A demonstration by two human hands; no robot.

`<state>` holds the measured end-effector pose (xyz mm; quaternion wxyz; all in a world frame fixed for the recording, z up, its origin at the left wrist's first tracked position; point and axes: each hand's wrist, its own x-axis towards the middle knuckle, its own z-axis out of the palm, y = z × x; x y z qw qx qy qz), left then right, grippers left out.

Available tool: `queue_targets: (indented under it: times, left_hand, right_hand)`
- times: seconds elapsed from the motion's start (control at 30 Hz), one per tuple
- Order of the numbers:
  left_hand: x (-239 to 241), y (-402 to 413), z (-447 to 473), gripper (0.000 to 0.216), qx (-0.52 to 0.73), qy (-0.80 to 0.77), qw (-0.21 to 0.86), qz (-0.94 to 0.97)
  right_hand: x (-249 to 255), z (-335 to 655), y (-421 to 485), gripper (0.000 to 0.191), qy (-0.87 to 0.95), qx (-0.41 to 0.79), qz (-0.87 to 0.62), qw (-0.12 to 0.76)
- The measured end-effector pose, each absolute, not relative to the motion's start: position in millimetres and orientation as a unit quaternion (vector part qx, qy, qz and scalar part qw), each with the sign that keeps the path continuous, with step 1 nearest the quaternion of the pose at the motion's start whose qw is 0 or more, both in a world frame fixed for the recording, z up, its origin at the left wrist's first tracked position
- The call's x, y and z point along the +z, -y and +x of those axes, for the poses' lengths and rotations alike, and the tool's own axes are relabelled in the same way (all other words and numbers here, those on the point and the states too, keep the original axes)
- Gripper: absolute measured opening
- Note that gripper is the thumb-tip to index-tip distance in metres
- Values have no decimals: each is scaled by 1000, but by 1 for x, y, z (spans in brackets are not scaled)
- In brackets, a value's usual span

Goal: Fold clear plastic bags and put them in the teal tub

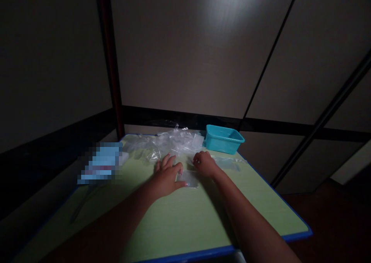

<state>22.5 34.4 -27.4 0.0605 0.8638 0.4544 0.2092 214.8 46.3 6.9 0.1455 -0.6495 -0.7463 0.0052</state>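
My left hand [167, 176] lies flat on the green table [185, 220], fingers spread, its thumb resting on a small clear plastic bag [189, 179]. My right hand [204, 163] is curled at the bag's far right corner, fingers bent down onto the plastic. The bag lies flat between both hands. A heap of crumpled clear plastic bags [171, 141] sits just beyond my fingers.
A teal plastic tub [223, 139] stands at the table's far right corner. A blurred-out blue and white object [101, 163] lies at the left edge. More clear plastic [228, 162] lies right of my right hand. Dark wall panels rise behind the table.
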Motion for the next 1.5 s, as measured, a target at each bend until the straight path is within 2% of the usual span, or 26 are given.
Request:
queue_targets:
  times: [0.23, 0.47, 0.67, 0.77, 0.83, 0.97, 1.27, 1.5]
  left_hand:
    - [-27, -33, 23, 38, 208, -458, 61, 862]
    - [-25, -32, 24, 39, 186, -469, 65, 861]
    - [-25, -30, 25, 38, 188, -477, 65, 856]
    - [-23, -32, 26, 21, 253, -451, 74, 853]
    - [-20, -34, 28, 10, 332, -412, 141, 837]
    - [-15, -36, 31, 19, 418, -346, 313, 780]
    - [-6, -37, 33, 31, 420, -326, 535, 657]
    - [-5, -32, 31, 35, 399, -309, 636, 584]
  right_hand:
    - [0, 207, -31, 34, 766, 14, -632, 118]
    - [-2, 212, -30, 37, 769, 56, -625, 121]
    - [-1, 222, -27, 25, 783, 103, -597, 140]
    - [0, 224, -25, 18, 794, 117, -574, 163]
    - [0, 224, -24, 13, 799, 127, -558, 185]
    - [2, 224, -24, 12, 798, 144, -528, 252]
    - [7, 223, -27, 17, 746, 222, -485, 399]
    - [3, 221, -34, 31, 682, 330, -446, 477]
